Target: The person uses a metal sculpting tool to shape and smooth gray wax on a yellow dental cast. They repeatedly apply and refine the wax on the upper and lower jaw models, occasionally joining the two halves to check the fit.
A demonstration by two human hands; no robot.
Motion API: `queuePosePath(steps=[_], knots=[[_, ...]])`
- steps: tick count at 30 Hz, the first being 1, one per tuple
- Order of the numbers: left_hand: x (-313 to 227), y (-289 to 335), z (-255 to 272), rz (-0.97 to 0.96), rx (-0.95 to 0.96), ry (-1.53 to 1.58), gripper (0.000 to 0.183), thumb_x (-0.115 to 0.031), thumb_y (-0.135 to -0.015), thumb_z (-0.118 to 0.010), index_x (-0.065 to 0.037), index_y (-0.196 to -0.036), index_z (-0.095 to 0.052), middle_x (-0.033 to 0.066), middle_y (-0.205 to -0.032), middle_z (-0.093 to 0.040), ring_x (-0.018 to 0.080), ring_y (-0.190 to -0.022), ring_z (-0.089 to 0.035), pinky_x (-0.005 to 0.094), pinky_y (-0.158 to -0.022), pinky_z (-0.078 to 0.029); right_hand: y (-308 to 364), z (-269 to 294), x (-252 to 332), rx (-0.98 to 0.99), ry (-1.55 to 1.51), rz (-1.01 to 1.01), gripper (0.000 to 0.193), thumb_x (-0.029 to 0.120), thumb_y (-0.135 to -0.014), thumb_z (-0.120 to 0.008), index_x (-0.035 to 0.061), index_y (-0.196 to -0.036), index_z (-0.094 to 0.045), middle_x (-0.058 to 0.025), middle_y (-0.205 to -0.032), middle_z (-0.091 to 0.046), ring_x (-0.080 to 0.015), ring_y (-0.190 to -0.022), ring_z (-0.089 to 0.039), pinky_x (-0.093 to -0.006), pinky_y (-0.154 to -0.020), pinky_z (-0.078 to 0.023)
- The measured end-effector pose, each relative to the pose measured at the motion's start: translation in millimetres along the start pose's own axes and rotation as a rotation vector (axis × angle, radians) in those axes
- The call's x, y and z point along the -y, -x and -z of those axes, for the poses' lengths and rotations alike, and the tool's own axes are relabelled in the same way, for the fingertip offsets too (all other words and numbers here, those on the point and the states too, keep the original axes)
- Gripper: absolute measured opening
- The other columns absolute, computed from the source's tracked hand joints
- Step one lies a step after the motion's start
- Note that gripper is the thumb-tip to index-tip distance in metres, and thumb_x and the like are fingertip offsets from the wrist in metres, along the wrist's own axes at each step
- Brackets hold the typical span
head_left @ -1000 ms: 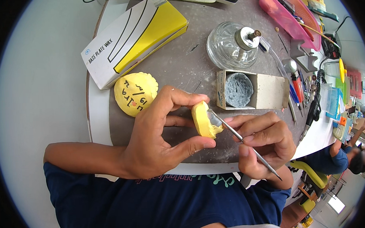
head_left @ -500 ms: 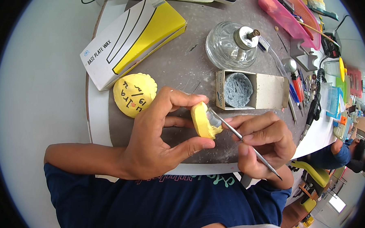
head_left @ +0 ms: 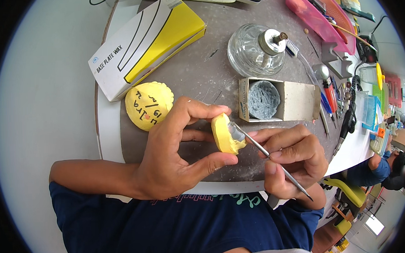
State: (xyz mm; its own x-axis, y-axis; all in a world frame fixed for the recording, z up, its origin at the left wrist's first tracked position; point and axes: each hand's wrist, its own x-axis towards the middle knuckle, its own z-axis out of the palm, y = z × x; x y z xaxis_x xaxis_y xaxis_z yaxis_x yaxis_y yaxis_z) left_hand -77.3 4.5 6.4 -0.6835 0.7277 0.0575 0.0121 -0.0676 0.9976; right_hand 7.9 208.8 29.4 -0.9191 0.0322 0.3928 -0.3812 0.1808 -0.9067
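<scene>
Between the thumb and fingers of my left hand (head_left: 169,148) is a yellow plaster dental model (head_left: 222,137), tipped on its side. Grey wax (head_left: 236,133) covers part of its inner face. My right hand (head_left: 299,160) grips a thin metal wax carver (head_left: 283,169) like a pen, its bent tip touching the model near the grey wax. Beyond the hands, an open cardboard box (head_left: 296,100) holds a round block of grey wax (head_left: 263,100). A second yellow dental model (head_left: 149,105), with handwriting on its base, lies left of my left hand.
A glass spirit lamp (head_left: 255,52) stands behind the wax box. At the back left lies a white and yellow carton (head_left: 147,43). A pink basket (head_left: 320,19) of tools sits at the far right, with pens and hand tools (head_left: 330,96) below it. Another person (head_left: 371,171) is at the right.
Almost nothing differs. My hands, the model and the carver stay in nearly the same place, with the carver's tip still at the grey wax.
</scene>
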Motion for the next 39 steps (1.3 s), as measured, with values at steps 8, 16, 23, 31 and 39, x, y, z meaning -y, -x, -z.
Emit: queuePosePath(steps=[8,16,23,31,39], knots=[[-0.5,0.6,1.6,-0.001,0.007,-0.011,0.064,-0.013,-0.079,-0.08,0.0,-0.126,-0.04,0.0199,-0.126,-0.051,0.0297,-0.121,-0.057,0.0357,-0.093,-0.056,-3.1,-1.0,3.2,0.025,0.023,0.026,0.019,-0.01,-0.073,-0.068,-0.005,-0.089,-0.059,-0.0171,-0.081,-0.063,-0.035,-0.086,-0.072,-0.0366,-0.071,-0.06],[-2.1,1.0,1.7,0.01,0.003,-0.021,0.064,-0.013,-0.079,-0.081,0.001,-0.126,-0.04,0.0232,-0.125,-0.052,0.0286,-0.119,-0.058,0.0343,-0.092,-0.056,0.1,-2.0,-0.3,-0.003,0.023,0.015,0.019,-0.009,-0.073,-0.07,-0.0041,-0.088,-0.059,-0.0164,-0.081,-0.063,-0.0351,-0.086,-0.072,-0.036,-0.07,-0.06],[-1.1,0.1,1.3,0.004,0.005,-0.025,0.064,-0.014,-0.079,-0.081,0.001,-0.126,-0.04,0.0227,-0.125,-0.052,0.0285,-0.119,-0.058,0.0337,-0.092,-0.056,-1.3,-0.7,2.5,0.022,0.024,0.02,0.019,-0.01,-0.073,-0.069,-0.0046,-0.088,-0.059,-0.0164,-0.081,-0.063,-0.0354,-0.088,-0.072,-0.0362,-0.07,-0.06],[-1.3,0.9,1.3,0.002,0.004,-0.014,0.063,-0.013,-0.079,-0.08,0.001,-0.126,-0.04,0.0212,-0.124,-0.052,0.0296,-0.121,-0.057,0.0348,-0.093,-0.056,-0.5,-2.0,2.5,0.008,0.021,0.013,0.019,-0.009,-0.074,-0.07,-0.0041,-0.088,-0.059,-0.016,-0.081,-0.063,-0.0353,-0.087,-0.072,-0.0354,-0.069,-0.06],[-2.1,1.6,1.1,0.0,0.0,-0.014,0.062,-0.011,-0.079,-0.08,0.0,-0.126,-0.04,0.0183,-0.126,-0.051,0.0311,-0.123,-0.055,0.0352,-0.094,-0.056,1.0,-2.7,0.0,-0.004,0.02,0.016,0.019,-0.009,-0.073,-0.071,-0.0035,-0.087,-0.059,-0.0155,-0.082,-0.063,-0.0349,-0.088,-0.072,-0.0348,-0.07,-0.06]])
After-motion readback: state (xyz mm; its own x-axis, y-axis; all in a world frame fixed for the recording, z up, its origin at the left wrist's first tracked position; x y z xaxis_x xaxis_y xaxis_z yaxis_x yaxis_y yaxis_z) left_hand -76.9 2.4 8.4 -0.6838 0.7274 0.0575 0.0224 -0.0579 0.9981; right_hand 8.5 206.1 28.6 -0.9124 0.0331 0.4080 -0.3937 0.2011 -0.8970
